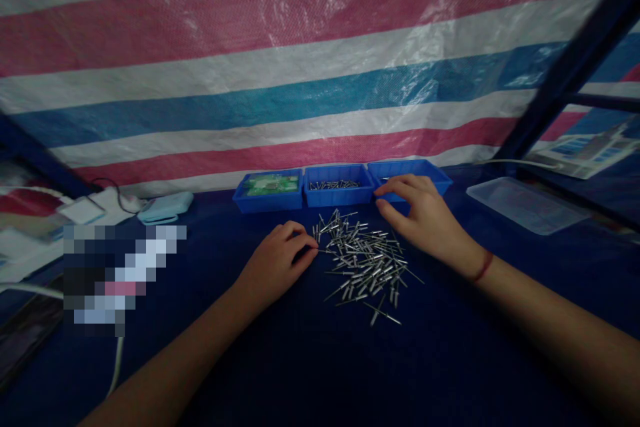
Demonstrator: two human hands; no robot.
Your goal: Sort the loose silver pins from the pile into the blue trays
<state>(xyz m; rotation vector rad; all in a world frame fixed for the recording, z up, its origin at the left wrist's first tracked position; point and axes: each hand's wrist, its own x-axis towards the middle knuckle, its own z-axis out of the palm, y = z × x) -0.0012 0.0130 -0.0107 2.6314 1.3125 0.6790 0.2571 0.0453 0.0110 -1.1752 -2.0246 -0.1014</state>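
A loose pile of silver rivets (373, 260) lies on the dark blue table. At the pile's left edge is my left hand (280, 257), thumb and forefinger pinched together at the thin end of one rivet. My right hand (420, 217) is above the pile's upper right, at the front of the right blue bin (435, 177), fingers apart and nothing visible between them. The middle blue bin (337, 197) holds more rivets. Green and clear packets (273, 185) fill the left blue bin (270, 202).
A clear plastic lid (527, 205) lies to the right. At the left are a light blue case (165, 207), a white power strip (113, 203), cables and a blurred-out patch. Behind the bins hangs a striped plastic sheet (300, 100), between dark blue frame posts.
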